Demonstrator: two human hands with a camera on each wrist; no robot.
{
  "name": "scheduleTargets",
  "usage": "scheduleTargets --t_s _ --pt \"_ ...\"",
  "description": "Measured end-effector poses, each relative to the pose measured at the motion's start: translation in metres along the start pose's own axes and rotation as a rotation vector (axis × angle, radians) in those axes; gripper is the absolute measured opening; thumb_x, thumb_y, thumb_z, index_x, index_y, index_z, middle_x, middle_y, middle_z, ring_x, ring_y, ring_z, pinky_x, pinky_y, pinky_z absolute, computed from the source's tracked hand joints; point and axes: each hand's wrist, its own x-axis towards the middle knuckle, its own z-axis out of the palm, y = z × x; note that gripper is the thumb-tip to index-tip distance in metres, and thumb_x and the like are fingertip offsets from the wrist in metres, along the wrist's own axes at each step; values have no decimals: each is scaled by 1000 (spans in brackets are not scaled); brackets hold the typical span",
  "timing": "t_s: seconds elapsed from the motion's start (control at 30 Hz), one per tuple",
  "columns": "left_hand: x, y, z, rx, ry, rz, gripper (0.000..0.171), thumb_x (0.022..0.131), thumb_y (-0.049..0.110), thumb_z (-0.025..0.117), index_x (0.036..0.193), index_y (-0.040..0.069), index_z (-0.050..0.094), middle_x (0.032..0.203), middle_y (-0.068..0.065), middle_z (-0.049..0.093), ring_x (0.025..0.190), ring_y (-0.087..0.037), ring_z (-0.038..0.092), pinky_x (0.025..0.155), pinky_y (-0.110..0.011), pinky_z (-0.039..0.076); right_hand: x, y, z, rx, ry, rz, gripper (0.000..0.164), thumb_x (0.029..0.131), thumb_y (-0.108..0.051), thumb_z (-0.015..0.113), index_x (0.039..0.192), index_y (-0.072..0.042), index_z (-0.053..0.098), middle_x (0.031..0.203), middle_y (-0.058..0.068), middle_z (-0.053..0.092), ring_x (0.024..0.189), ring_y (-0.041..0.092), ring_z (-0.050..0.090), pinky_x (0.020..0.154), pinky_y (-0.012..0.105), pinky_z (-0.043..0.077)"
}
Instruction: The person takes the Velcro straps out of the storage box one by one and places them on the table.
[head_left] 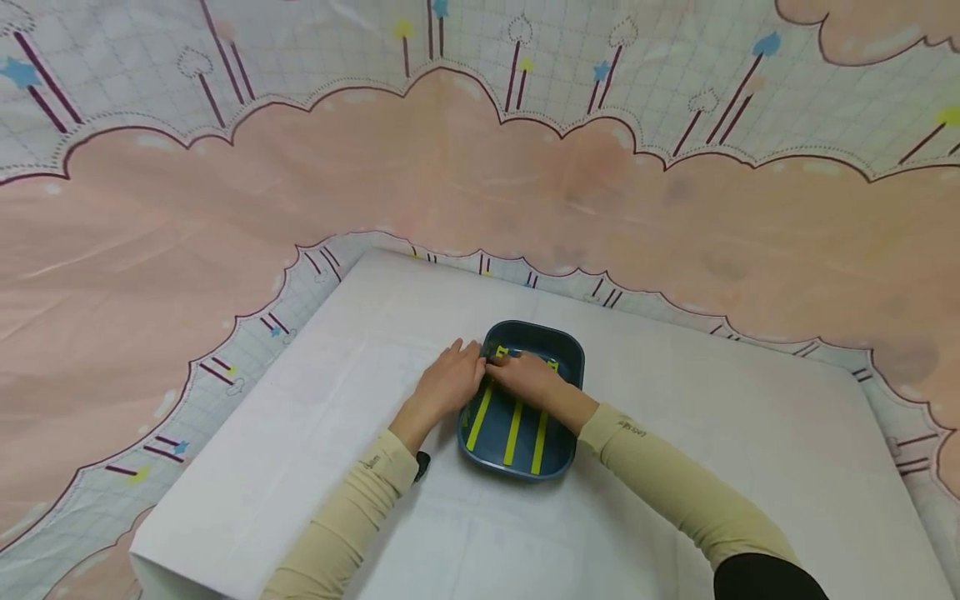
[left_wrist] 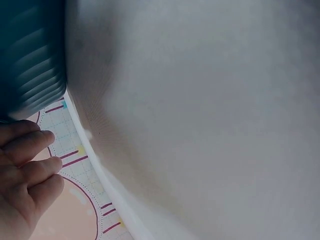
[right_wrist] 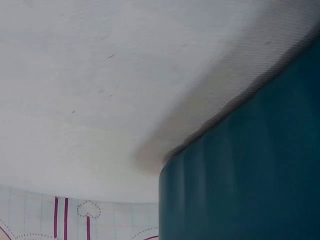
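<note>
A dark blue rectangular basin [head_left: 558,342] with rounded corners sits on the white surface. Long yellow strips [head_left: 513,433] run along its floor, and shorter yellow pieces [head_left: 552,365] show near its far end. At the basin's left rim is my left hand [head_left: 450,377]; several of its fingers [left_wrist: 42,182] are loosely bent beside the ribbed outer wall [left_wrist: 37,60], its thumb hidden there. My right hand [head_left: 528,379] reaches over the basin to the inside of the same rim, close to the left. Its fingertips, and whatever they touch, cannot be made out.
The white tabletop [head_left: 712,417] spreads around the basin, its far edge meeting a cloth backdrop [head_left: 450,175] printed with candles and scalloped shapes. A small black object [head_left: 422,465] shows by the left wrist. The basin's ribbed side [right_wrist: 240,185] fills one corner of the right wrist view.
</note>
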Motion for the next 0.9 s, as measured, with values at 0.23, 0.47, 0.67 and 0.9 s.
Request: scheduleTargets --t_s 0.23,0.47,0.67,0.9 --pt "-3 0 -2 12 17 16 47 108 27 34 142 -4 46 146 -16 47 140 -35 34 115 -45 28 -3 1 -1 -210 56 -154 27 94 -8 64 120 -12 64 112 7 72 94 17 70 83 36 57" --pt "-5 0 -1 6 30 24 47 107 26 34 140 -4 48 145 -16 48 140 -35 36 114 -46 29 -4 7 -1 -306 70 -270 25 94 -8 64 118 -12 62 112 5 71 100 16 67 87 34 54" --pt "-6 0 0 5 50 26 46 107 25 36 140 -4 49 144 -16 49 139 -36 37 114 -47 30 -7 10 -3 -309 78 -341 18 95 -8 61 113 -8 59 115 6 69 107 19 65 95 34 51" --pt "-8 -1 -2 -17 36 17 46 107 26 36 141 -3 48 146 -17 47 141 -36 34 114 -47 29 -7 14 -9 -325 185 -389 11 96 -8 60 107 -8 58 107 6 72 99 18 68 88 32 54"
